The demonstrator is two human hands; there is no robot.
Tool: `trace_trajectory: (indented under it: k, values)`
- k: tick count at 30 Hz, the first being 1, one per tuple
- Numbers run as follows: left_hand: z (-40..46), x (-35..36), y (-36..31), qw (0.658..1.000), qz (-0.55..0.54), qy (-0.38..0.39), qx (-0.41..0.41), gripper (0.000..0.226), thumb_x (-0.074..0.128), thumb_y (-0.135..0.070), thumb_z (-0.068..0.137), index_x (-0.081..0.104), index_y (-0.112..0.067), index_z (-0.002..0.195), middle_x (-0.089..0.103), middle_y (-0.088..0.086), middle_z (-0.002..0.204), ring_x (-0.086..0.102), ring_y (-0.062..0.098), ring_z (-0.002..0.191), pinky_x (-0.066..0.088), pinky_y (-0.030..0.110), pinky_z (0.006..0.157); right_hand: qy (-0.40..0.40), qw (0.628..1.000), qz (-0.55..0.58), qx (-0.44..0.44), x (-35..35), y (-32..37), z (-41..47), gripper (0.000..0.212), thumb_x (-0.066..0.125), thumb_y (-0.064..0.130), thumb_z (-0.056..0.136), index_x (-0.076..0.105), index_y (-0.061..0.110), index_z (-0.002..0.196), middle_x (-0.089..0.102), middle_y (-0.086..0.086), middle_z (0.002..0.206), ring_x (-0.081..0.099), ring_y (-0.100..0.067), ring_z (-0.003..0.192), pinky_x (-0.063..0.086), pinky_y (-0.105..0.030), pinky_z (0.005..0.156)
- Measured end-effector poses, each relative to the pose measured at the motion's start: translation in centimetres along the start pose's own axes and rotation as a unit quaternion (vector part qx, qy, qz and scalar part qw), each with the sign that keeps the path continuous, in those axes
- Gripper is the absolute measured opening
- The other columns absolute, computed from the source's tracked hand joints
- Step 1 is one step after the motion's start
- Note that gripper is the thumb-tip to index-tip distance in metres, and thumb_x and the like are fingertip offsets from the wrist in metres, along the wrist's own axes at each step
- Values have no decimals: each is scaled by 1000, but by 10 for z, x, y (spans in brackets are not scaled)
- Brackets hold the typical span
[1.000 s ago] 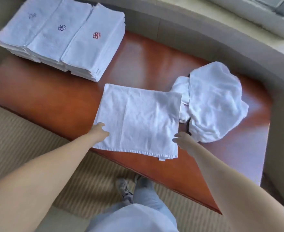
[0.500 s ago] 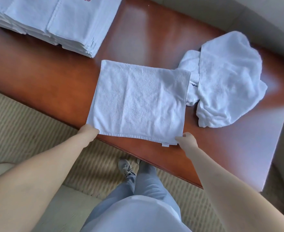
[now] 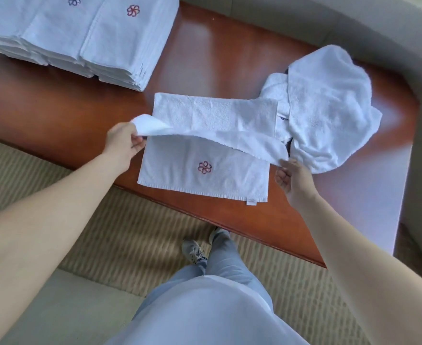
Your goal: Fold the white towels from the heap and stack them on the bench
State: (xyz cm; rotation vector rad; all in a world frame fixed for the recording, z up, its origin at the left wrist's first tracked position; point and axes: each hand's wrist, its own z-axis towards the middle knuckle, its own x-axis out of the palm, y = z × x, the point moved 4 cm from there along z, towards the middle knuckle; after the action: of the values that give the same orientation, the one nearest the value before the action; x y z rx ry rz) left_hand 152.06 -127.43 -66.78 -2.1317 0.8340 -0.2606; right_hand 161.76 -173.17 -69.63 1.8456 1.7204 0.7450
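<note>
two hands point(image 3: 123, 141) point(image 3: 295, 179) pinch one towel point(image 3: 205, 170); three stacks point(image 3: 80, 36), one heap point(image 3: 326, 108).

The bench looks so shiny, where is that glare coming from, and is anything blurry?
Head view: pale glare washes the bench at its right end and far edge, suggesting light from beyond it; the towel and its flower are sharp; the carpet is slightly smeared; the wide lens bends the edges.

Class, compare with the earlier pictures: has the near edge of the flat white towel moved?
Yes. Both hands have lifted the flat white towel's near edge off the reddish wooden bench and carried it away from the bench's front edge, uncovering an embroidered flower.
</note>
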Motion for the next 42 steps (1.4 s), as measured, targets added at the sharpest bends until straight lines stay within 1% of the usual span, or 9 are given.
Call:
trace_trajectory:
  k: [5,8,13,19,24,30,35,39,42]
  values:
    - [21,-38,92,939,345,15,-11,26,57,-13,85,41,-16,64,54,6,70,59,23,74,57,42,85,-76,958,-275,19,-16,-88,11,10,67,20,87,72,12,90,68,0,73,58,-13,63,53,-31,63]
    - [35,-45,119,912,409,31,4,25,55,-17,81,37,-18,63,54,8,71,57,24,73,46,37,71,-101,948,-302,23,-20,-109,26,11,64,23,89,70,14,91,69,-2,78,60,-20,73,57,-41,78]
    - [38,-52,122,899,435,35,20,26,57,-17,79,36,-18,63,49,7,71,49,23,70,39,36,67,-111,922,-369,-24,-19,-106,25,16,60,31,92,66,17,91,66,3,83,56,-19,71,43,-30,60]
    - [34,-48,122,825,553,13,117,24,64,-18,88,49,-11,70,40,0,115,50,24,83,41,32,70,-136,886,-438,-66,-6,-108,18,21,57,32,92,66,15,98,59,-6,119,59,-20,75,41,-28,59]
    - [35,-43,118,836,538,40,97,34,64,-20,84,33,-18,68,41,6,92,33,23,60,21,34,54,-121,907,-403,-22,1,-104,19,24,61,24,85,63,16,107,61,2,96,53,-17,70,37,-29,57]
    - [32,-44,117,845,527,26,90,27,69,-17,85,46,-10,74,43,7,109,51,27,73,40,36,63,-116,918,-378,-8,-1,-105,14,13,63,24,83,62,17,94,62,4,83,52,-15,67,37,-30,58]
    - [39,-42,116,883,465,59,30,48,72,-8,83,30,-22,65,35,3,75,36,22,66,25,32,61,-115,940,-320,12,-9,-110,14,15,61,20,84,67,11,95,72,-8,91,58,-19,77,46,-35,67]
    - [41,-39,117,912,397,99,-3,16,74,-13,90,68,-3,101,54,-11,100,60,16,89,51,31,87,-110,955,-275,14,-12,-113,15,17,63,17,85,70,7,97,75,-8,90,64,-18,80,58,-41,86]
    - [39,-39,115,925,371,88,12,35,75,-18,92,48,-17,70,44,-8,80,56,13,81,56,26,89,-110,959,-262,7,-14,-113,15,14,64,20,88,71,10,96,74,-4,86,67,-16,81,58,-42,92]
